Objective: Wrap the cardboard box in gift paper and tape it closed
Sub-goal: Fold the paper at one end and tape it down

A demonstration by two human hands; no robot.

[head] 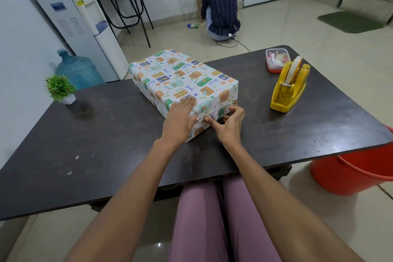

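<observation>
Wrapped box (182, 83) sits mid-tabletop (106, 134), near end unsealed. Left hand (180, 120) lies flat on the box, fingers straight, pinning paper. Right hand (230, 122) grip pinches the end flap to fold it. Tape dispenser (290, 87) waits right of the box.

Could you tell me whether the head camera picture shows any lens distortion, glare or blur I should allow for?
Head view: wide-angle bending curves the table edges; soft glare on the floor tiles; the wrapped box and both hands, left hand and right hand, look sharp.
</observation>
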